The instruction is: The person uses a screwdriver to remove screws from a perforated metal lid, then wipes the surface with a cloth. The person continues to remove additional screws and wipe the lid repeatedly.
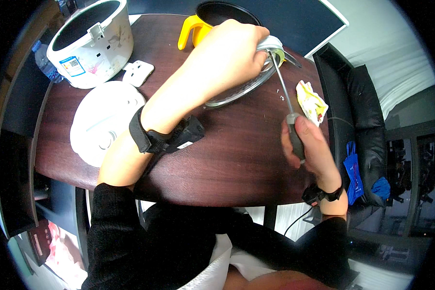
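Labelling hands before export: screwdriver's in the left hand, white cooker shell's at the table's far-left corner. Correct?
One fix: the screwdriver is in the right hand, as the head view shows. The white cooker shell is at the far-left corner of the table.

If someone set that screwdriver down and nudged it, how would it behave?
The screwdriver would probably stay stiff, given its straight metal shaft. Its rounded handle might let it roll a little. The handle, thicker than the shaft, likely makes that end heavier.
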`<state>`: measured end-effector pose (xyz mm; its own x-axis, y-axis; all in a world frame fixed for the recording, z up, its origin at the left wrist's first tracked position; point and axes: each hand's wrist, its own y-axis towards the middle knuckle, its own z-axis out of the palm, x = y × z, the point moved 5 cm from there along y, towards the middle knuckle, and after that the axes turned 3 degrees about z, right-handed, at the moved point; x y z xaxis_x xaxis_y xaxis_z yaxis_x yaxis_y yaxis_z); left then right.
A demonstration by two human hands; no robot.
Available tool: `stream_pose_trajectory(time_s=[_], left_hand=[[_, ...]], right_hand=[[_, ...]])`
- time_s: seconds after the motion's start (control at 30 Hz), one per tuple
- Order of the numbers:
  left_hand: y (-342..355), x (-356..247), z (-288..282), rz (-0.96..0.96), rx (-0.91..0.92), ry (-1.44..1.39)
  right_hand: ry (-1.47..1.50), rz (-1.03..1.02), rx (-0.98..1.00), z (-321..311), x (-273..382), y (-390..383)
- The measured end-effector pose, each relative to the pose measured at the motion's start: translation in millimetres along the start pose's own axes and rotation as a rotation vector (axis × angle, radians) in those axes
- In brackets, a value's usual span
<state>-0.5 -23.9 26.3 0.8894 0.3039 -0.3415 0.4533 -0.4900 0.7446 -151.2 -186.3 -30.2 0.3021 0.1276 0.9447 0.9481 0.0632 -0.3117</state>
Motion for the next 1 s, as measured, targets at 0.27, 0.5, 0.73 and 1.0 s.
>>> stream_pose_trajectory(time_s=[0.27,0.5,0.73,1.0], left_hand=[[-0.9,-1.1,2.8,-0.038,0.032,-0.018],[-1.2,8.3,0.4,-0.081,0.027,-0.064],[0.7,4.8,-0.8,-0.048,0.059,-0.079],[-0.2,5.0,0.6,-0.042,0.069,-0.079]], right_hand=[[0.886,0.145,0.502,39.0,-16.1,-4.9],[-0.035,-0.047,-0.078,-0.5,-5.2,-18.0],[-0.664,-0.258,-0.378,-30.7,21.3,-10.7],[-0.88,-0.322,-0.44,-25.6,32.9,-6.1]])
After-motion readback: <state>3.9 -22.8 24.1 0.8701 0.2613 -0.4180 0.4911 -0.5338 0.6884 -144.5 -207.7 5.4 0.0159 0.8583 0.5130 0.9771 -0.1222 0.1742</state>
